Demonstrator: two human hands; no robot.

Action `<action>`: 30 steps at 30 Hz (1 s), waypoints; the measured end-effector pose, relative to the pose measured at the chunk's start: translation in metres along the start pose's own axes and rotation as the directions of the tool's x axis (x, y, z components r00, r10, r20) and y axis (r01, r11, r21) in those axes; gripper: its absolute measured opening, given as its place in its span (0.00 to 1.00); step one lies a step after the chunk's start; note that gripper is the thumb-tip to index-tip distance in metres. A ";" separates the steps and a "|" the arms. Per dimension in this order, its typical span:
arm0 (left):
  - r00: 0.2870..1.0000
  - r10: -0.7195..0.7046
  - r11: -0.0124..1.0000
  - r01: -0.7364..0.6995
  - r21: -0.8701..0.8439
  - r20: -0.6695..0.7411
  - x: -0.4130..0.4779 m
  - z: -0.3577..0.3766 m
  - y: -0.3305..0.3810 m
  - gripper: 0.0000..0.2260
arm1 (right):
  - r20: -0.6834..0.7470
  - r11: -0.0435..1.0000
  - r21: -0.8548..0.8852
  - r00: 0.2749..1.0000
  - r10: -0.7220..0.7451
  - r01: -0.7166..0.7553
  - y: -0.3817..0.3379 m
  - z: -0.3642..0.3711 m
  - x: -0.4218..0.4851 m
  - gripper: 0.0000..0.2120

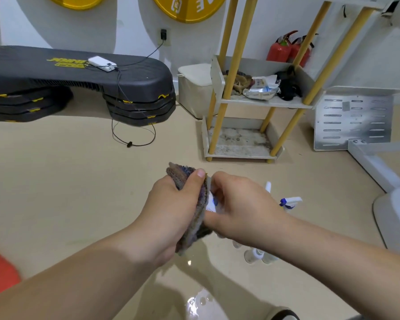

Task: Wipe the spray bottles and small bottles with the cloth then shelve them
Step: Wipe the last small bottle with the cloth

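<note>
My left hand (pixel 171 204) grips a grey-brown striped cloth (pixel 195 218), folded around a small white bottle (pixel 211 203) with a blue mark. My right hand (pixel 240 206) holds that bottle from the right, fingers curled round it; most of the bottle is hidden. On the floor behind my right wrist stands a spray bottle with a white and blue trigger head (pixel 290 202). A white nozzle tip (pixel 267 187) shows beside it. Small clear bottles (pixel 255 255) stand on the floor under my right forearm. The yellow-legged shelf unit (pixel 240 153) stands ahead at the right.
The shelf's middle tier (pixel 263 101) holds rags, a pouch and dark items. A black step platform (pixel 79 75) with a charging power bank lies at the left, its cable looping onto the floor. A white bin, fire extinguishers, a metal panel (pixel 353 121) and a white stand base (pixel 393 211) crowd the right.
</note>
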State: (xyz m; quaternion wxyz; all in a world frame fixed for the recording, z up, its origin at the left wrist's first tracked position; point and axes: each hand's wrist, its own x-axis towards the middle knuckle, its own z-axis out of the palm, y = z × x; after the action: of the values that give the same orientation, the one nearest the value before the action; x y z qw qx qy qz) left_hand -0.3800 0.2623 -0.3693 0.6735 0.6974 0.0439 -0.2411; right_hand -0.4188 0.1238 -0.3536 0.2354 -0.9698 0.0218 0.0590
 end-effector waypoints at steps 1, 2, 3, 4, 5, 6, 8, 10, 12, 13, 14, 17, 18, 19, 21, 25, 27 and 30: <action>0.999 -0.047 0.999 0.047 -0.029 0.001 -0.001 0.000 -0.001 0.14 | -0.032 0.994 -0.109 0.999 -0.029 0.025 -0.001 0.001 0.000 0.15; 0.997 -0.078 0.996 0.078 -0.042 -0.002 -0.002 0.000 0.000 0.14 | -0.055 0.986 -0.161 0.997 -0.058 0.048 0.000 0.002 -0.001 0.15; 0.997 -0.078 0.996 0.078 -0.033 -0.003 -0.001 0.000 -0.002 0.14 | -0.056 0.986 -0.154 0.996 -0.068 0.059 0.000 0.003 -0.001 0.15; 0.999 -0.050 0.999 0.050 -0.013 -0.013 0.002 -0.001 -0.003 0.14 | -0.046 0.997 -0.064 0.997 -0.055 0.052 0.001 0.003 0.000 0.14; 1.000 -0.003 1.000 0.003 0.010 -0.020 0.002 -0.002 -0.004 0.15 | -0.023 0.996 0.084 0.999 -0.027 0.028 0.005 0.003 0.002 0.13; 0.999 0.051 0.998 -0.050 0.041 -0.019 0.003 -0.003 -0.005 0.16 | 0.016 0.969 0.248 1.000 0.006 -0.010 0.010 0.003 0.005 0.12; 0.990 0.144 0.984 -0.143 0.107 -0.004 0.002 -0.005 -0.007 0.16 | 0.103 0.844 0.528 0.994 0.043 -0.091 0.020 0.001 0.011 0.09; 0.983 0.183 0.975 -0.183 0.124 0.007 0.000 -0.007 -0.007 0.14 | 0.209 0.663 0.730 0.978 0.012 -0.164 0.028 -0.001 0.014 0.09; 0.987 0.144 0.986 -0.150 0.076 0.077 -0.001 -0.010 -0.002 0.15 | 0.334 0.479 0.840 0.939 -0.087 -0.254 0.032 -0.005 0.012 0.12; 0.985 0.105 0.994 -0.110 0.024 0.138 0.000 -0.012 0.001 0.16 | 0.392 0.388 0.866 0.910 -0.137 -0.315 0.032 -0.008 0.011 0.12; 0.978 0.070 0.997 -0.062 -0.045 0.196 0.000 -0.015 0.005 0.18 | 0.444 0.298 0.875 0.877 -0.184 -0.381 0.032 -0.011 0.011 0.14; 0.942 -0.005 0.973 0.082 -0.216 0.336 -0.005 -0.019 0.015 0.20 | 0.508 0.081 0.851 0.774 -0.378 -0.519 0.036 -0.015 0.011 0.21; 0.927 -0.017 0.964 0.114 -0.239 0.374 -0.006 -0.019 0.017 0.20 | 0.504 0.062 0.846 0.756 -0.416 -0.530 0.036 -0.016 0.012 0.21; 0.915 -0.020 0.955 0.137 -0.265 0.403 -0.008 -0.017 0.019 0.20 | 0.502 0.066 0.848 0.756 -0.421 -0.526 0.036 -0.017 0.012 0.20; 0.926 -0.029 0.943 0.150 -0.296 0.377 -0.006 -0.016 0.016 0.21 | 0.497 0.171 0.868 0.802 -0.332 -0.467 0.035 -0.016 0.012 0.16; 0.974 -0.013 0.995 0.036 -0.097 0.226 -0.003 -0.014 0.007 0.19 | 0.269 0.729 0.654 0.963 0.025 -0.202 0.022 -0.007 0.009 0.19; 0.989 -0.022 1.000 0.020 0.010 0.147 -0.003 -0.009 0.003 0.17 | 0.081 0.943 0.310 0.991 0.103 -0.123 0.010 -0.003 0.006 0.19; 0.997 -0.026 0.998 0.022 0.056 0.079 -0.003 -0.004 0.000 0.18 | -0.045 0.987 -0.160 0.999 0.012 -0.019 -0.004 -0.003 0.003 0.17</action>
State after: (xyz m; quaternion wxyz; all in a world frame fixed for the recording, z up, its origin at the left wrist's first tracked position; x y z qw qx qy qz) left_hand -0.3818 0.2675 -0.3685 0.6523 0.7049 0.0188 -0.2778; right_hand -0.4156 0.1258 -0.3493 0.1554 -0.9866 0.0297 0.0409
